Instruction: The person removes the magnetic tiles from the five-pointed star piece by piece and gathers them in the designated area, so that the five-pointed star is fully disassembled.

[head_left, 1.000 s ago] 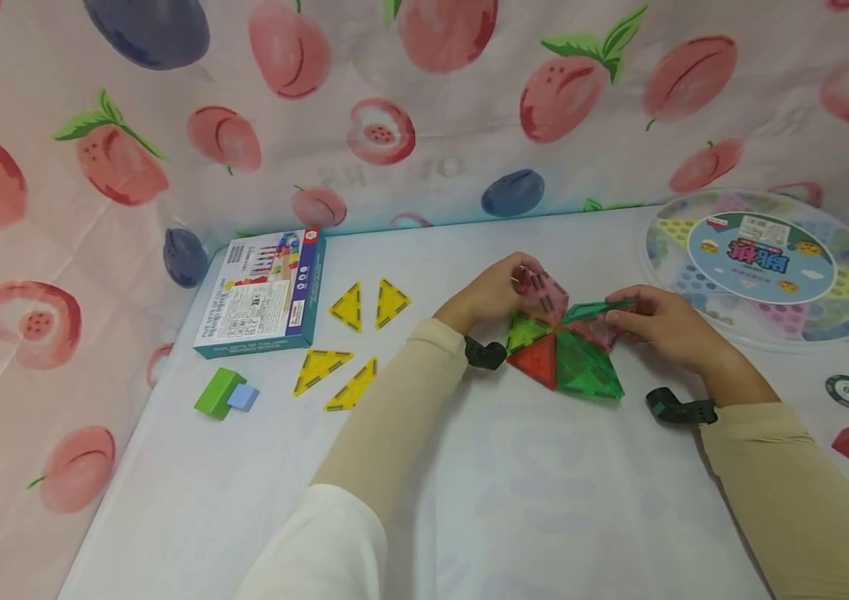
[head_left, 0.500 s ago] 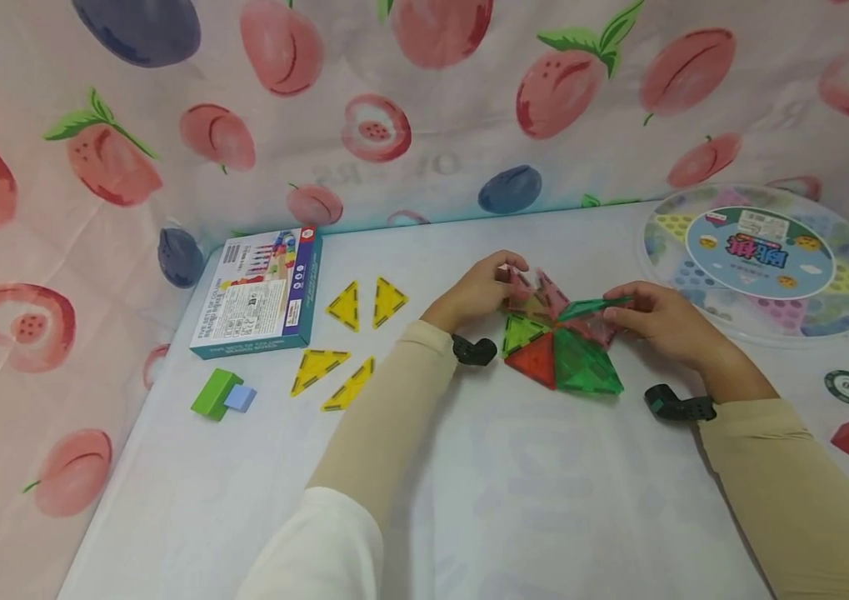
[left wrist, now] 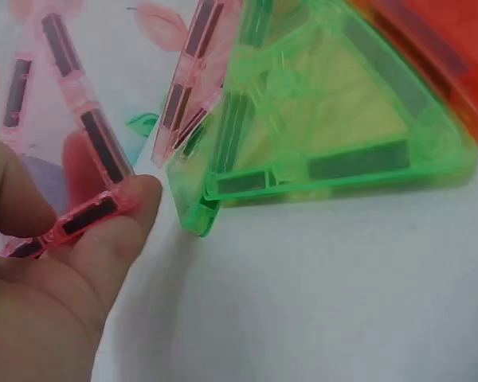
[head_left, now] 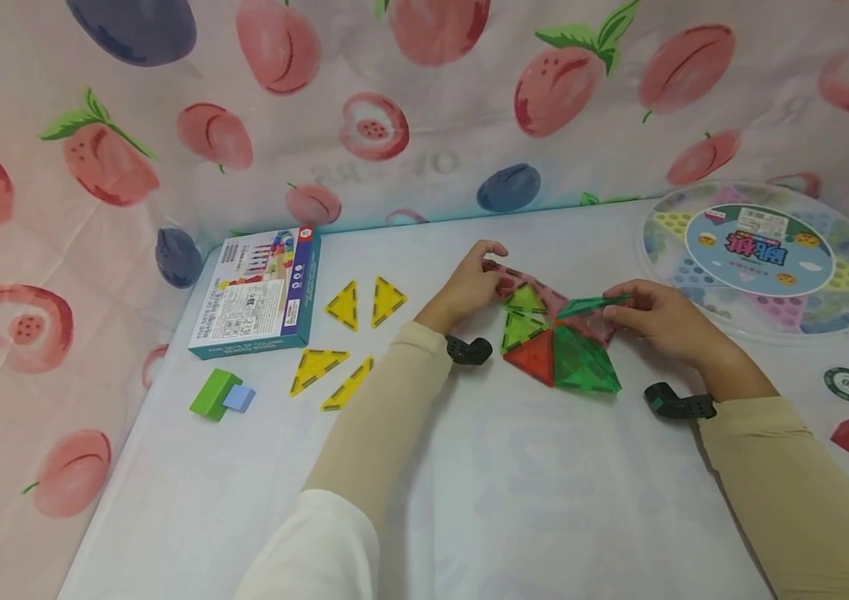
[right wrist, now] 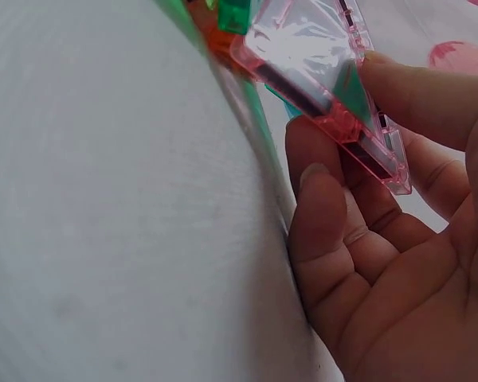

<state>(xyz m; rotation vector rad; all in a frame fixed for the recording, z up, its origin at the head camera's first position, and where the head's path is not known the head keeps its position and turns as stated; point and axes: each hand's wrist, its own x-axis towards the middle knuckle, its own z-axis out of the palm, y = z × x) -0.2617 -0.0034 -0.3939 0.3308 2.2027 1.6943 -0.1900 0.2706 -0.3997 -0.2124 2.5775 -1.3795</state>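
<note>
Gleaming pink tile (see-through, dark strips along its edges).

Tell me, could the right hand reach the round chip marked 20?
Probably yes: nothing visible stands between the right hand and the chip, though the hand holds tiles it may need to release first.

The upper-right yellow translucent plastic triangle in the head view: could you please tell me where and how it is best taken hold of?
I would pinch that yellow triangle between its left edge and right-hand corner, coming from above: it lies flat on the white table, and table shows all round its edges.
</note>
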